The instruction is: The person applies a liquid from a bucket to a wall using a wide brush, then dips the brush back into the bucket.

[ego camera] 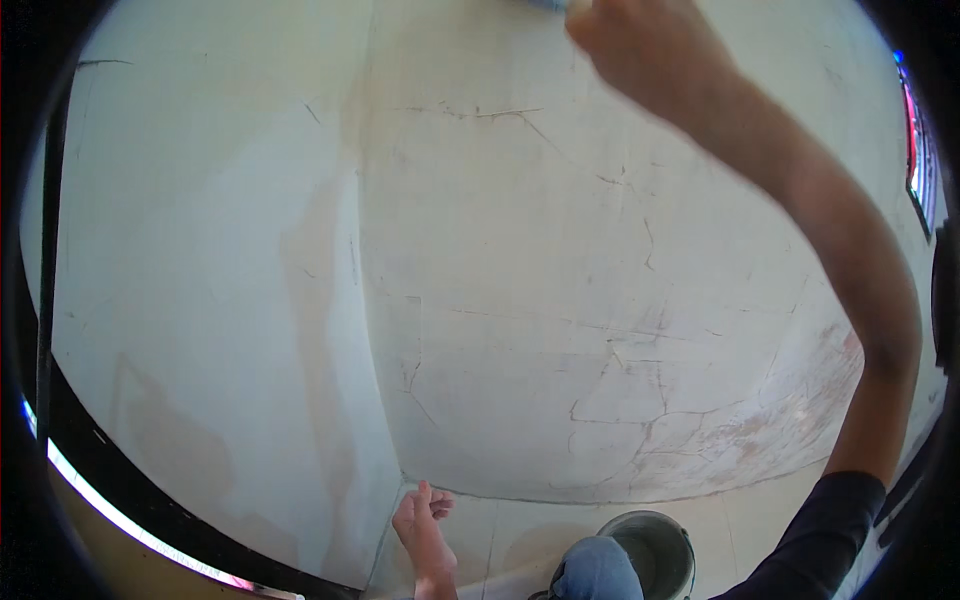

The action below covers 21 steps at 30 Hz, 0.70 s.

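My right hand (619,26) is raised to the top edge of the picture, in front of the cracked, pale painted wall (510,225). Part of a blue object (547,4) shows just left of its fingers; most of it is cut off, and the grip is blurred. Low in the view, my left hand (424,514) hangs near the foot of the wall corner, fingers loosely curled and holding nothing visible. A dark bucket (671,559) with a wire handle stands on the floor, beside my knee in blue denim.
Pale floor tiles (469,547) meet the wall along the bottom. A dark frame edge (150,495) curves along the lower left, with a thin black upright bar (51,262) above it. At the far right is a barred window (916,150).
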Tool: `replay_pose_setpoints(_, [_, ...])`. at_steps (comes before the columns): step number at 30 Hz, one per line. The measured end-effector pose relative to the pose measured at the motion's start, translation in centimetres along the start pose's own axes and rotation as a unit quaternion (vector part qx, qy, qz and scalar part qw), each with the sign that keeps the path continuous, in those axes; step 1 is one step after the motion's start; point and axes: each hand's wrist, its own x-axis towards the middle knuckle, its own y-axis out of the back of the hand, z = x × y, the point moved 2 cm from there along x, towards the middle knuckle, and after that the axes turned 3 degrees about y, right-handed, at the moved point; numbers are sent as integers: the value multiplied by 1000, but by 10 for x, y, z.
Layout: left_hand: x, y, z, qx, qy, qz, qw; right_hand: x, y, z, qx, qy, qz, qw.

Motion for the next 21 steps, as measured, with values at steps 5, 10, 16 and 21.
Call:
replay_pose_setpoints(5, [-2,-4,0,-22,12,-25,999,-64,6,-63,147,61,158,974])
replay_pose_setpoints(10, [-8,-5,6,-13,14,-20,1000,-101,0,-88,210,145,80,964])
replay_pose_setpoints(16, [-11,0,11,-24,-6,-2,1000,-80,-28,-48,309,86,-20,947])
replay_pose_setpoints(21, [-10,-4,9,-23,9,-1,1000,-47,-33,20,175,33,162,971])
